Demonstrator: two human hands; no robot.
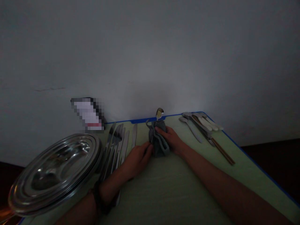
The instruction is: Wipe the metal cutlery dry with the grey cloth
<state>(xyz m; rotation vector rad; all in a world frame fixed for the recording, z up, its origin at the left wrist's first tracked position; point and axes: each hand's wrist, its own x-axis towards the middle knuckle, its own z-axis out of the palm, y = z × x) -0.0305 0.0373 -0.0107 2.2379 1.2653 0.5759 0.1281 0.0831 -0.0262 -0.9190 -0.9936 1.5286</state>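
Observation:
In the middle of the table, my right hand point(172, 139) is closed on a folded grey cloth point(161, 148) with a patterned edge. The bowl of a metal spoon point(159, 113) sticks up above the cloth, which wraps around its handle. My left hand point(140, 156) is closed at the lower left side of the cloth, pinching what seems to be the handle end of the spoon. Most of the handle is hidden by cloth and fingers. Just left of my left hand, several table knives point(119, 143) lie side by side, with one knife point(134, 134) set slightly apart.
A stack of oval metal trays point(92, 147) stands at the left. Behind it a blurred-out device point(87, 114) leans on the wall. Spoons point(193, 129), white-handled utensils point(208, 123) and wooden chopsticks point(223, 151) lie at the right. The blue-edged table point(178, 193) meets the wall.

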